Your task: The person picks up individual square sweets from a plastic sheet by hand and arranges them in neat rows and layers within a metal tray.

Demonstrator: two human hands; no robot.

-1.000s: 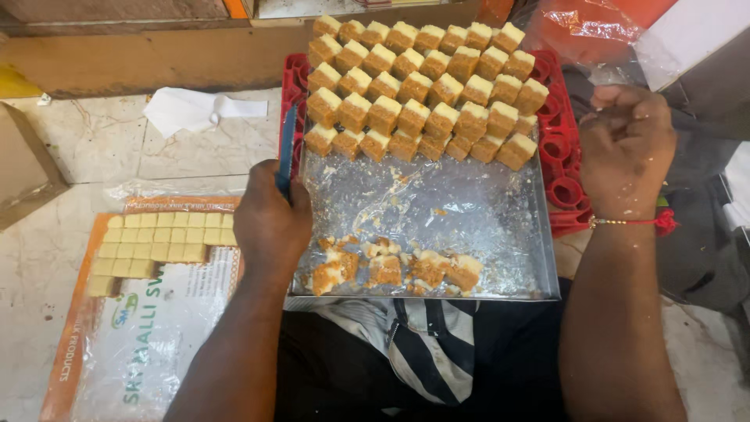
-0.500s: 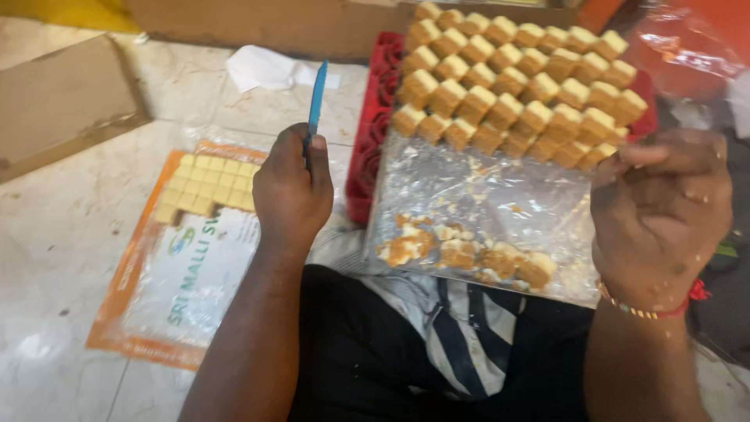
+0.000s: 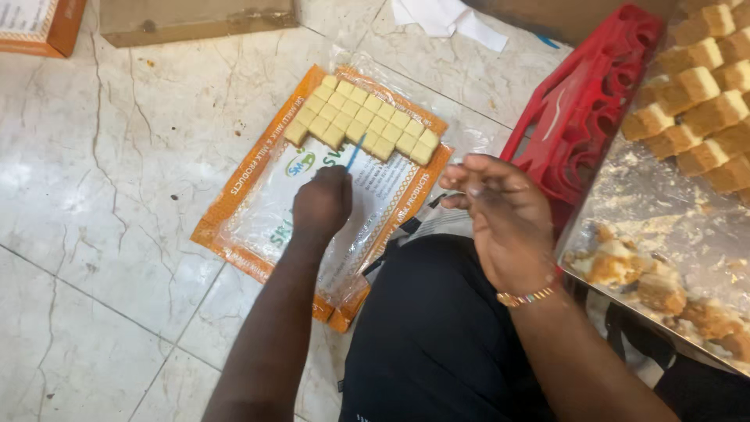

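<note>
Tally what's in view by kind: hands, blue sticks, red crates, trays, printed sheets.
Hands: 2 (left hand, right hand)
Blue stick: 1
Red crate: 1
Tray: 1
Printed sheet: 1
Total: 6

Your left hand is closing its grip around a thin blue tool. The tool is sticking out from your fist, tilted, and its tip is pointing at the pale yellow sweet squares. These squares are lying in neat rows, touching each other, on a clear plastic sheet with orange border that is lying flat on the marble floor. Your right hand is hovering with loosely curled fingers, holding nothing, just beside the red crate.
</note>
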